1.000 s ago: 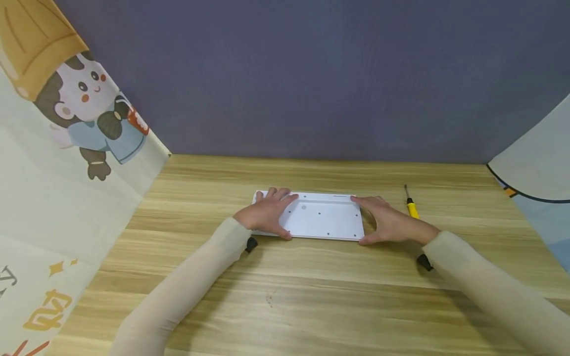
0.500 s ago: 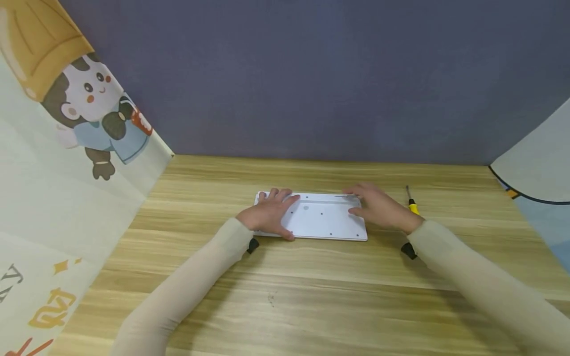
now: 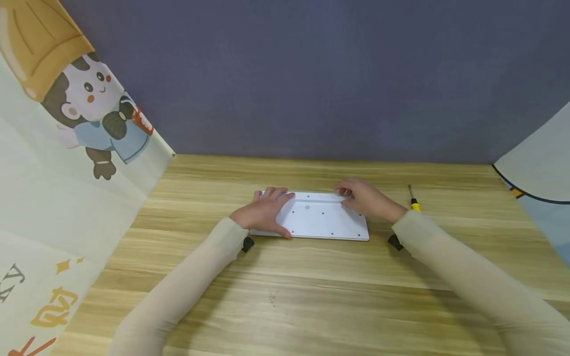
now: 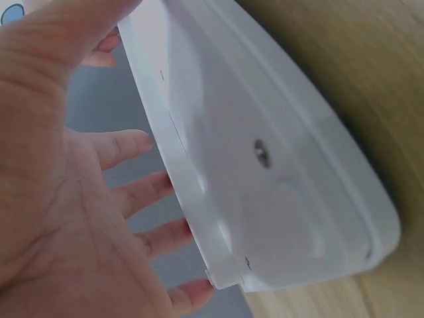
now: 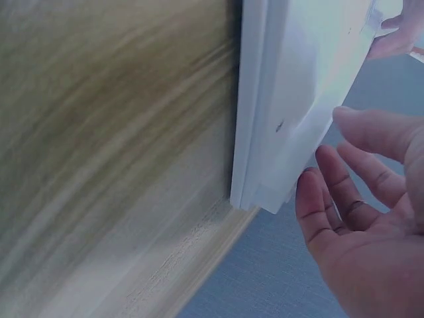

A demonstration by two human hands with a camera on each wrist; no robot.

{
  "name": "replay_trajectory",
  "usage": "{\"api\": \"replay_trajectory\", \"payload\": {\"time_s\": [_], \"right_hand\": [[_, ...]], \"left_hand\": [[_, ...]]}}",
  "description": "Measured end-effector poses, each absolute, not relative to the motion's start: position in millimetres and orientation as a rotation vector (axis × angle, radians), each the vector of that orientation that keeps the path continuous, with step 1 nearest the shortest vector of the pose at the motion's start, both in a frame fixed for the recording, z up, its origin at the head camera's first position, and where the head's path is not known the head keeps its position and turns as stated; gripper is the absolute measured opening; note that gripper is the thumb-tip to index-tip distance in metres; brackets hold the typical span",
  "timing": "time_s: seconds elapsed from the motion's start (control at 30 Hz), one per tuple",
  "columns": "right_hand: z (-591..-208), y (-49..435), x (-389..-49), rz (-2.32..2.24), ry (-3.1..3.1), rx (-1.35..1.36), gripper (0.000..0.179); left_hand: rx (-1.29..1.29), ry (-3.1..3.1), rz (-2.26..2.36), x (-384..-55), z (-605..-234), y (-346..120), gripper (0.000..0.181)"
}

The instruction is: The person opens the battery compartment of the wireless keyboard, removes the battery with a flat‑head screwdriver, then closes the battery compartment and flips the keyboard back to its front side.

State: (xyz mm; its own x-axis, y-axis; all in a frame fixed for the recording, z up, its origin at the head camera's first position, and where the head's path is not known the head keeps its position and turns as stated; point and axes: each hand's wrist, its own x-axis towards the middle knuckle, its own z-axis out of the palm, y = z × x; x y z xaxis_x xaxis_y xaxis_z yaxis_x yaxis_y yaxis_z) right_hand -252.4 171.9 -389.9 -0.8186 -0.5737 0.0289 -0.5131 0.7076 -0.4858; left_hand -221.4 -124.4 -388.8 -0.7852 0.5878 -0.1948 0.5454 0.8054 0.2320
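Note:
A white keyboard (image 3: 322, 225) lies underside up on the wooden table, small screws dotting its flat panel and a raised ridge along its far side. My left hand (image 3: 260, 215) grips its left part, thumb at the near edge and fingers spread to the far edge. In the left wrist view, the fingertips meet the edge of the keyboard (image 4: 285, 218). My right hand (image 3: 371, 200) is at the far right corner, fingers loosely bent. The right wrist view shows its thumb and fingertips right at the ridge of the keyboard (image 5: 291, 86). The keys are hidden underneath.
A yellow and black screwdriver (image 3: 414, 203) lies right of the keyboard, partly covered by my right forearm. Behind the wooden table (image 3: 311, 296) rises a dark blue-grey wall (image 3: 329, 89). Printed panels flank the left and right sides.
My right hand has left the keyboard's right end and moved left along the far ridge, its fingers now more bent. The left hand stays on the left part.

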Motion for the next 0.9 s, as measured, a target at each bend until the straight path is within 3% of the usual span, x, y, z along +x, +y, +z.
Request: {"api": "replay_trajectory", "payload": {"time_s": [0.7,0.9], "right_hand": [[-390,170,-260,-0.759,2.759,-0.83,0.025],[-388,167,-263,-0.725,2.76,-0.797,0.013]], "left_hand": [[0.839,2.738,0.263,-218,-388,-132,0.109],[0.839,2.739,0.27,-217,-390,-135,0.11]]}}
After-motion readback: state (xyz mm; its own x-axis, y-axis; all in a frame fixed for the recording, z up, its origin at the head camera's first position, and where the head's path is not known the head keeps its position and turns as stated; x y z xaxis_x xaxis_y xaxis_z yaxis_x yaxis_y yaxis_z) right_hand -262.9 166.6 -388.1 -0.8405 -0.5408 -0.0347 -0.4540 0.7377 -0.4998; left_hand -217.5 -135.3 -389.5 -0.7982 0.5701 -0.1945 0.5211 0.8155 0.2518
